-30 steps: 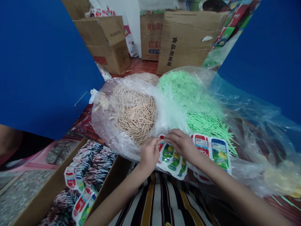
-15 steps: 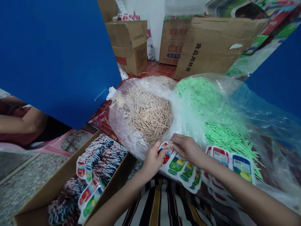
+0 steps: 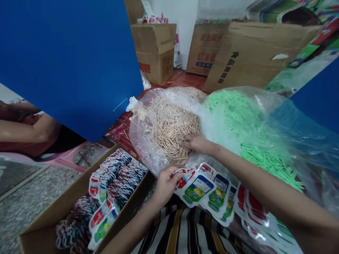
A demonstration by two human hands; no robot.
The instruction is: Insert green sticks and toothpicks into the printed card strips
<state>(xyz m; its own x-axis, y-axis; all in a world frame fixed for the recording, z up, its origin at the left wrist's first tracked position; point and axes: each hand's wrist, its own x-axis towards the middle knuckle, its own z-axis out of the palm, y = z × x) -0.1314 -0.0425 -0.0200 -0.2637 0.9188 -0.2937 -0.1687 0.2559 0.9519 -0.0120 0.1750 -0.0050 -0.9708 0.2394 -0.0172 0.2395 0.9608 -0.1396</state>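
Observation:
My left hand (image 3: 166,187) is closed, thumb over fingers, on the edge of a flat printed packet (image 3: 197,192) with a red end and a green lemon picture. More such packets (image 3: 218,197) lie fanned out to its right, over the striped cloth on my lap. My right hand (image 3: 198,144) reaches into the heap of thin tan sticks (image 3: 172,132), its fingers stretched out and touching them. The fingertips are partly lost among the sticks. Clear plastic bagging (image 3: 139,141) surrounds the heap.
Light-green sticks (image 3: 270,167) lie in plastic at the right. Rows of packets fill much of a long cardboard box (image 3: 43,217) at lower left. Blue panels (image 3: 66,67) flank the space. Cardboard cartons (image 3: 159,46) stand behind. Another person's arm (image 3: 29,131) shows at left.
My right hand has left the packet beside my left hand and moved up and forward into the tan sticks. My left hand keeps hold of a packet. The view has shifted slightly.

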